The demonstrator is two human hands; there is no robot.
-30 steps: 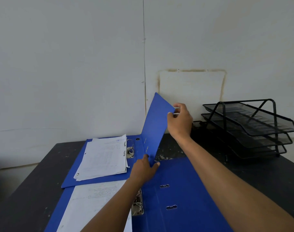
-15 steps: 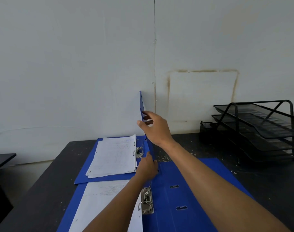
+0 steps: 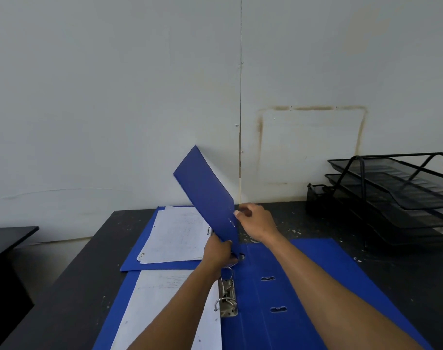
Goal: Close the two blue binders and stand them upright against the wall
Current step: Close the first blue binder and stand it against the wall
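- On the dark counter (image 3: 71, 274), two blue binders lie one behind the other, near the white wall (image 3: 114, 97).
- The far binder (image 3: 139, 258) is half shut: its cover (image 3: 206, 195) is raised and tilts left over the stack of white paper (image 3: 175, 236) on its left side.
- The right hand (image 3: 257, 222) pinches the right edge of that raised cover, fingers curled around it from behind and the thumb on the front.
- The left hand (image 3: 219, 252) grips the same cover at its low corner by the spine, fingers closed on it, just above the near binder's ring mechanism (image 3: 226, 296).
- The near binder (image 3: 303, 286) lies fully open and flat, its right cover spread toward the right edge of the counter, with two slots showing in the blue board.
- A sheet of white paper (image 3: 170, 311) fills the near binder's left side, partly hidden under the left forearm.
- Both forearms reach in from the near edge, the right one crossing over the near binder's open cover.
- At the far right, a black wire tray rack (image 3: 392, 195) with stacked tiers stands against the wall, well apart from the binders.
- A brownish rectangular stain outline (image 3: 311, 108) marks the wall above the counter, right of a vertical panel seam.
- Far left, the corner of another dark surface (image 3: 11, 237) shows beside the counter.
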